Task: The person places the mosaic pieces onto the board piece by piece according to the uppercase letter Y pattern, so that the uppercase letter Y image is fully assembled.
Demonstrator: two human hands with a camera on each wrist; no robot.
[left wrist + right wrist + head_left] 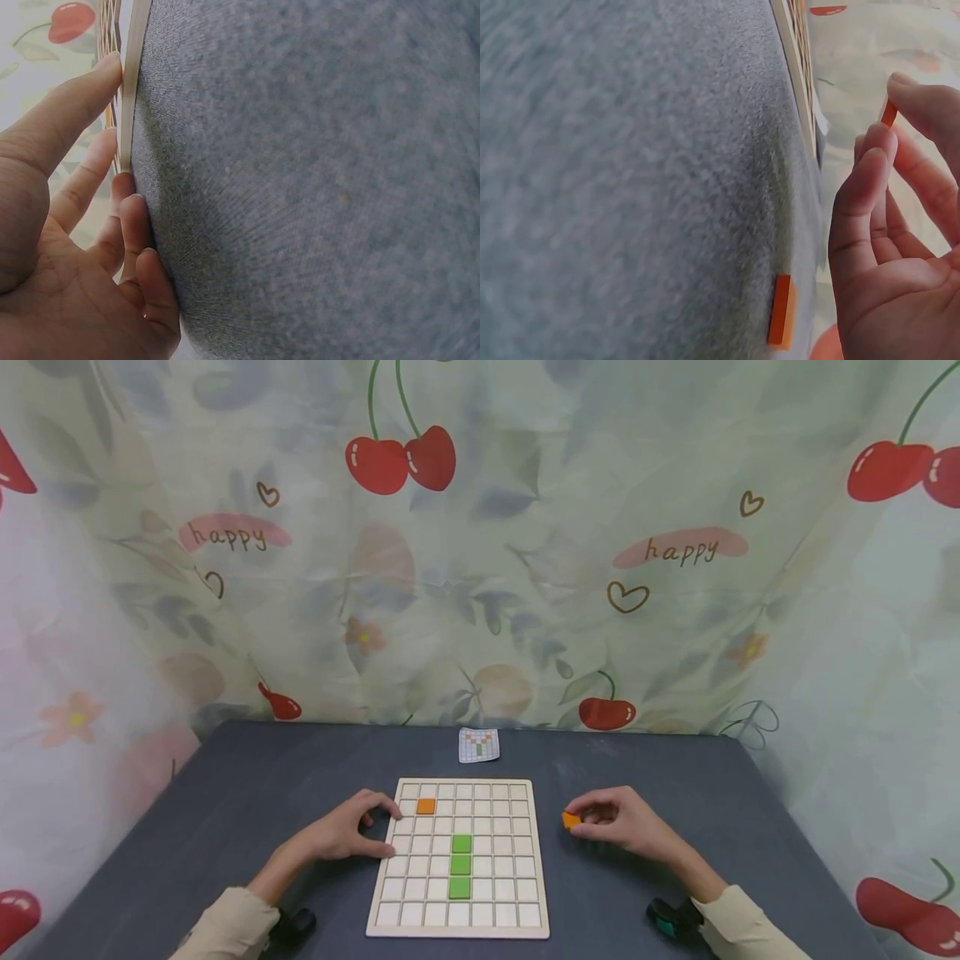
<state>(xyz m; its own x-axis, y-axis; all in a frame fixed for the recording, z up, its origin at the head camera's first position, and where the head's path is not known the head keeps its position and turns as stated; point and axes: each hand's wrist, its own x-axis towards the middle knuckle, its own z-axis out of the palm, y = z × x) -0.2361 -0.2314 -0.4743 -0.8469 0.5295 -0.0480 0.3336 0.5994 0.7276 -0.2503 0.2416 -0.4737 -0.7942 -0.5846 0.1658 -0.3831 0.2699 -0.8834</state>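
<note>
A light wooden grid board (483, 913) lies on the dark table. An orange square tile (426, 807) sits in a cell near its upper left; three green tiles (461, 864) form a column in the middle. My left hand (347, 829) rests its fingertips and thumb against the board's left edge, holding no tile. To the right of the board, my right hand (626, 817) pinches another orange tile (572, 820) between thumb and fingers, raised off the table in the right wrist view. That view also shows one more orange tile (781, 312) on the table surface, below the hand.
Behind the board lies a small card (478, 745) printed with a grid and a coloured Y-shaped pattern. A printed curtain (487, 568) hangs along the table's back edge. Black devices (672, 918) are worn at both wrists.
</note>
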